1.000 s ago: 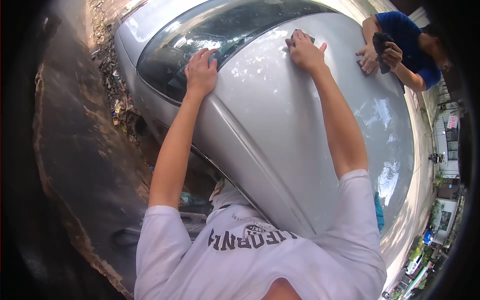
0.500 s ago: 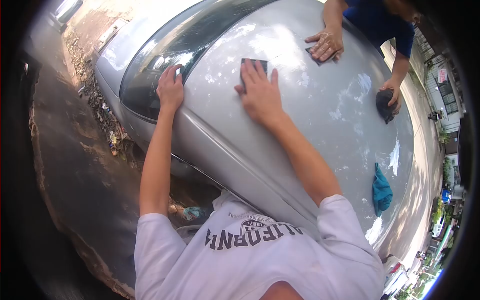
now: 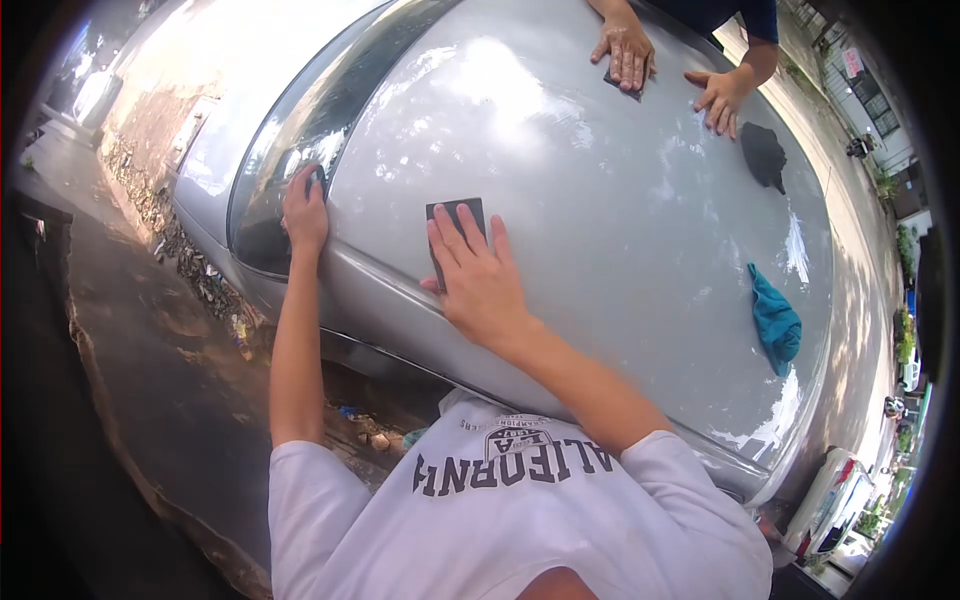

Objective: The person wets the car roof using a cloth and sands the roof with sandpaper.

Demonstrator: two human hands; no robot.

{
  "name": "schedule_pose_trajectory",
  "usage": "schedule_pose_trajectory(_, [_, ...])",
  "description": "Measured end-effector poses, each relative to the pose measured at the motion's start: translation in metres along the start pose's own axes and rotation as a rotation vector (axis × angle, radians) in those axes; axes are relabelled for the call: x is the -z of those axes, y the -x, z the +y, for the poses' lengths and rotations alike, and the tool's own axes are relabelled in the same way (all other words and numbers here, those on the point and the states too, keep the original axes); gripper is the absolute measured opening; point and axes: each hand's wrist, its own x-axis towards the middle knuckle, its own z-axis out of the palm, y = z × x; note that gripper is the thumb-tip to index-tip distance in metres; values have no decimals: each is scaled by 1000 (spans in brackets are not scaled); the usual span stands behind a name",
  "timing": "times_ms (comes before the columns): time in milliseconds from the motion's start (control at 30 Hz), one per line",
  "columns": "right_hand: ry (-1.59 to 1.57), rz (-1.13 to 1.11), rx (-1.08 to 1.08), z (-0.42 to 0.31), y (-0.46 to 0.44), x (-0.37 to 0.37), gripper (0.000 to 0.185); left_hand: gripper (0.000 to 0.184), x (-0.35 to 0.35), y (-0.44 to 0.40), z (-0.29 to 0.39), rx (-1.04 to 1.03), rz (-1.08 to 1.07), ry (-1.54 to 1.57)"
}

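My right hand (image 3: 480, 275) lies with fingers stretched over a dark sheet of sandpaper (image 3: 438, 215), pressing it flat on the silver car panel (image 3: 600, 280). The thumb sits at the sheet's left edge. To the left, my left hand (image 3: 305, 212) rests where the panel meets the dark car window (image 3: 268, 225). Its fingers are bent and a dark gap shows beside the thumb; nothing held can be seen. Across the panel, another person's hand (image 3: 626, 48) presses a second dark sheet (image 3: 622, 88), and their other hand (image 3: 725, 98) is spread on the surface.
A black cloth (image 3: 763, 157) and a teal cloth (image 3: 775, 320) lie on the panel's right part. Rubble (image 3: 190, 265) lines the ground beyond the car at left. A white car (image 3: 832, 502) stands at the lower right.
My right hand and the sandpaper have moved down and left across the panel. The other person's hand has let go of the black cloth and moved off it.
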Motion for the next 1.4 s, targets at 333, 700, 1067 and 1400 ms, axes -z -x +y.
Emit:
schedule_pose_trajectory(333, [87, 64, -132, 14, 22, 13, 60, 33, -1, 1, 4, 24, 14, -37])
schedule_pose_trajectory(700, [57, 31, -66, 20, -6, 5, 62, 33, -1, -2, 13, 37, 28, -80])
schedule_pose_trajectory(1067, [273, 17, -165, 58, -71, -5, 58, 32, -5, 1, 16, 178, 87, -154])
schedule_pose_trajectory(1400, [142, -12, -130, 102, -107, 2, 56, 32, 1, 5, 16, 200, 57, -49])
